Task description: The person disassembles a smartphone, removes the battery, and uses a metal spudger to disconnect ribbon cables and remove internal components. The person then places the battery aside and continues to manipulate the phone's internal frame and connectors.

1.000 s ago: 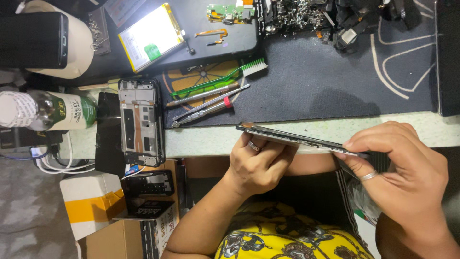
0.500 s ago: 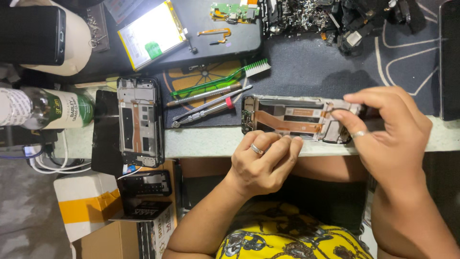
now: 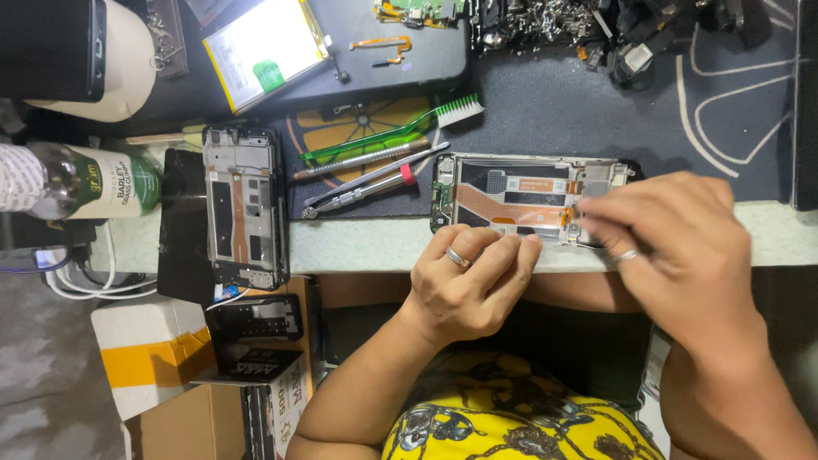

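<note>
While the opened phone frame (image 3: 520, 200) lies flat at the bench edge, both hands work it.
Left hand (image 3: 469, 285), half-curled, pins its near edge; right hand (image 3: 673, 251) pinches near a connector, too hidden to say what. One slip could tear that orange flex.

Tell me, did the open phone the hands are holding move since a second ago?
Yes. The open phone was held on edge over the table rim; now it lies flat, insides up, just right of the toothbrush.
</note>
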